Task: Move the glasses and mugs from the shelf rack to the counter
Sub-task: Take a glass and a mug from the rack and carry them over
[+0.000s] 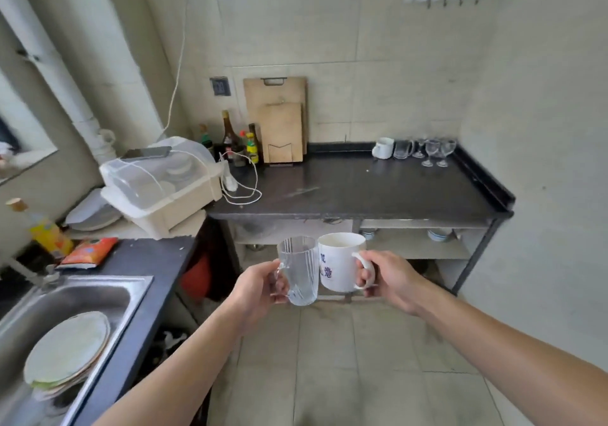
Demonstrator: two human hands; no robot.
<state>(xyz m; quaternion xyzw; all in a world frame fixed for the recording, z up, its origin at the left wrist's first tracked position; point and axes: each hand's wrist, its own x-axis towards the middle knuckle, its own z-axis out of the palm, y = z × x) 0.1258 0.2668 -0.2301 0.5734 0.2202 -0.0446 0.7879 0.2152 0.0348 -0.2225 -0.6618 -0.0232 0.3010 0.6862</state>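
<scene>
My left hand grips the handle of a clear ribbed glass mug. My right hand holds a white mug with blue lettering by its handle. Both mugs are upright, side by side and touching, in the air over the floor in front of the dark counter. At the counter's far right corner stand a small white mug, a clear glass mug and three stemmed glasses.
Cutting boards, sauce bottles and a plastic dish box with a phone and charging cable crowd the counter's left end. A steel sink holding plates is at lower left. Bowls sit on the shelf under the counter.
</scene>
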